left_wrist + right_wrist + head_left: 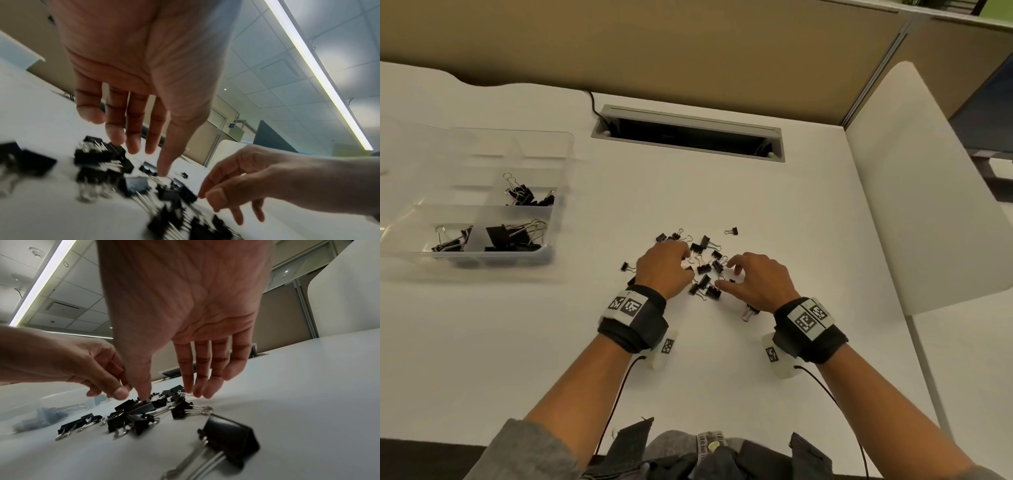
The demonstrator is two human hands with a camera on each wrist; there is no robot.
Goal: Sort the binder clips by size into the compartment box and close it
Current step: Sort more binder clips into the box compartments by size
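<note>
Several black binder clips (703, 265) lie in a loose pile mid-table, blurred in the left wrist view (135, 185). My left hand (683, 257) hovers over the pile's left side, its fingers (133, 142) pointing down and its thumb tip touching the clips. On the pile's right side my right hand (726, 270) has its fingers spread and its thumb (144, 394) down on a clip. Neither hand holds anything. A larger clip (750, 312) (230, 439) lies under my right wrist. The clear compartment box (558, 219) stands open at the left, with clips in three compartments.
Single small clips lie apart from the pile (732, 231) (625, 266). A cable slot (688, 132) with a black cable (595, 106) is set into the table at the back. A white partition (928, 192) bounds the right side.
</note>
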